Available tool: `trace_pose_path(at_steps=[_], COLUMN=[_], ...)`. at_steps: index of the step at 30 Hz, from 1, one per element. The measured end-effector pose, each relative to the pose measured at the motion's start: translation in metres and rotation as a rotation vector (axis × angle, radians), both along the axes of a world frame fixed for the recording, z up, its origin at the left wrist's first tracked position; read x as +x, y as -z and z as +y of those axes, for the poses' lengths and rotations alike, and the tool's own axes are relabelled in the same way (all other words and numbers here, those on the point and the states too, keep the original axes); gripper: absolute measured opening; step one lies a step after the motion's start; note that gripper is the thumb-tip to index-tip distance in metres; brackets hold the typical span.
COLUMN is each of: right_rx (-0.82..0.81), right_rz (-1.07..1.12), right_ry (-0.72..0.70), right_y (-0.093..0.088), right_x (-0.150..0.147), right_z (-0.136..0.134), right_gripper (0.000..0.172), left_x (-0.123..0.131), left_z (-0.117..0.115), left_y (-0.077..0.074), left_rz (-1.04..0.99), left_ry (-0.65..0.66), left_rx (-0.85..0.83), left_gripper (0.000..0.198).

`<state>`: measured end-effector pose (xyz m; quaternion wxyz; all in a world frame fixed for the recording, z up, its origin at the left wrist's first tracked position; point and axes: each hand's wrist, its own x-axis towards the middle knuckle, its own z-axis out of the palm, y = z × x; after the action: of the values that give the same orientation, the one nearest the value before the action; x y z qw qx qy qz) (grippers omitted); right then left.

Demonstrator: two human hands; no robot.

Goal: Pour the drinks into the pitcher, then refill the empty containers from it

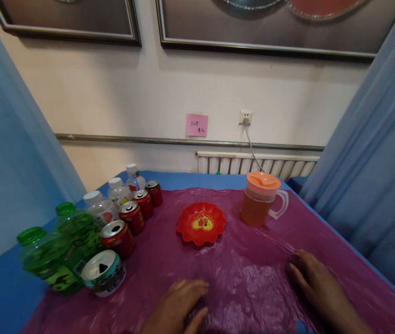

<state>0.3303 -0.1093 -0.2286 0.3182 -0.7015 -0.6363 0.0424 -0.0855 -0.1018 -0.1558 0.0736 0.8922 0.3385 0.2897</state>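
My left hand point(180, 306) rests low over the purple plastic sheet point(246, 287), thumb apart from the fingers, holding nothing. My right hand point(310, 278) lies on the sheet at the right, its thumb and fingers apart and nothing in them. Beyond my hands, a red scalloped plate point(183, 222) with a yellow heart print sits near the middle. Behind my right hand stands a clear pitcher point(256, 206) of amber liquid, with an orange lid and its handle to the right. Neither hand touches the plate or the pitcher.
Opened drink cans point(117, 239) stand in a row at left, the nearest a teal can point(103, 273). Behind them are green-capped bottles point(51, 264) and white-capped clear bottles point(100, 208). Blue curtains point(371, 139) hang on both sides. A cord point(251, 146) runs from a wall socket point(245, 117).
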Motion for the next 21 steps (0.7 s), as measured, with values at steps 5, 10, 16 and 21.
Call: trace_pose_path(at_steps=[5,10,16,21], right_rx=[0.349,0.735,1.104,0.911], right_rz=[0.036,0.261,0.747,0.346], right_ry=[-0.156,-0.375,-0.447,-0.218], right_y=[-0.059,-0.154,-0.226,-0.213], right_x=[-0.045,-0.113,-0.175,-0.166], right_z=[0.024,0.065,0.084,0.073], right_gripper=[0.032,0.022,0.024,0.043], left_x=[0.026,0.058,0.078,0.060], left_z=[0.046,0.087,0.100,0.068], left_y=[-0.054,-0.119,-0.168,-0.165], left_rz=[-0.119,-0.333,-0.713,-0.961], left_ry=[-0.006,0.025,0.024,-0.162], left_rx=[0.145,0.313,0.461,0.510], left_gripper=[0.025,0.016,0.019,0.045])
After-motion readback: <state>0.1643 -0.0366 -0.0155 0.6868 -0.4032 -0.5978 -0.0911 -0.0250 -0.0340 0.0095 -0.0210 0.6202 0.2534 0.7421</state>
